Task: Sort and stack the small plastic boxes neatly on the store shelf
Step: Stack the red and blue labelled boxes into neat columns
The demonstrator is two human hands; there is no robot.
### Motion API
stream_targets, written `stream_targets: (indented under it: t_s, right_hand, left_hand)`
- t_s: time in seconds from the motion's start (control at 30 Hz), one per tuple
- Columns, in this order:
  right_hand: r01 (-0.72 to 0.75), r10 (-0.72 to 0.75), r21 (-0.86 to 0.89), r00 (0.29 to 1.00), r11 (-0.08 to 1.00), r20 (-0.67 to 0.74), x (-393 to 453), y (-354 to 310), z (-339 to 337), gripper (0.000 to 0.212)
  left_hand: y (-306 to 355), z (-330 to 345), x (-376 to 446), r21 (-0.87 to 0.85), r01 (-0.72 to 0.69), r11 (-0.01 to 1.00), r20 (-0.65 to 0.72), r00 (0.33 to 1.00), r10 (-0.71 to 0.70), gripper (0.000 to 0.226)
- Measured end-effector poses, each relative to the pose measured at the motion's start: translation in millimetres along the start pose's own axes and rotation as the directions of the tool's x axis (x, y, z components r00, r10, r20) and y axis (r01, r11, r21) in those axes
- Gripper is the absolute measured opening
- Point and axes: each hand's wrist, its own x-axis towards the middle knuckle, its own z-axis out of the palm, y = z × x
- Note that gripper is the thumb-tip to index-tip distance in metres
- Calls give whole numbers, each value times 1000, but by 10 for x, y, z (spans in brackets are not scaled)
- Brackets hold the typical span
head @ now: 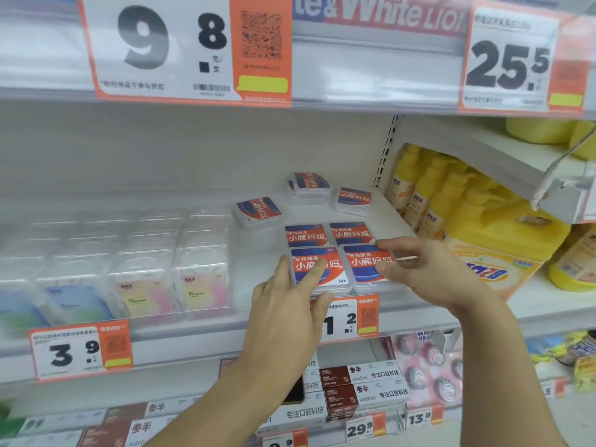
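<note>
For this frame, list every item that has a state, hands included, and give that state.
Left hand: fingers lie on the front left red-and-blue labelled plastic box.
Right hand: fingertips pinch the front right red-and-blue box.
Two boxes behind: flat, side by side, aligned.
Skewed box: flat, turned askew, apart.
Rear stack: stacked, rotated.
Rear right box: flat, alone.

Four small boxes sat in a two-by-two block at shelf [403,217] front: front-left box [317,269], front-right box [366,262], rear-left box [304,235], rear-right box [350,233]. Behind lay three loose boxes [258,211]. Clear packs [203,279] stood left; bottles [429,195] right.
</note>
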Motion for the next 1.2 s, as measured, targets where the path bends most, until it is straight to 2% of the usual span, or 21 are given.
stream_targets:
  t_s: [0.3,0.5,0.6,0.67,0.77,0.87,0.97,1.03,1.1,1.2]
  right_hand:
    - [-21,22,-72,1000,997,11,-23,-44,-51,40]
    - [-83,79,-102,996,991,-36,33,-117,-96,54]
    - [-19,-1,-120,985,993,-172,84,-204,-110,52]
    - [73,-119,-194,965,978,-235,187,-338,-60,40]
    - [201,-284,-372,941,906,-183,511,-599,74,15]
    - [286,-337,-362,938,887,-84,1014,-866,244,33]
    - [220,-233,-441,972,870,26,1530,-994,414,43]
    - [157,-123,-445,987,882,104,1778,-1042,513,56]
    - [104,-74,-423,994,900,87,1981,-1054,614,68]
    - [52,-39,-484,999,873,36,2148,-997,765,65]
  left_hand:
    - [-40,32,2,-72,-24,997,-3,1000,24,56]
    - [40,-126,-22,-30,-59,998,64,996,61,61]
    - [188,-436,44,-95,-111,989,30,993,115,58]
    - [246,-701,307,-74,-134,988,-5,991,134,42]
    - [181,-1024,911,62,-92,994,27,996,90,23]
    - [-26,-1131,1503,307,-120,944,261,965,38,35]
    - [-231,-1091,1891,399,-126,908,447,891,-73,56]
    - [-302,-1026,2056,452,-126,883,518,843,-144,77]
    - [-351,-921,2185,517,-147,843,548,814,-194,98]
    - [-384,-749,2273,499,-71,864,607,740,-290,111]
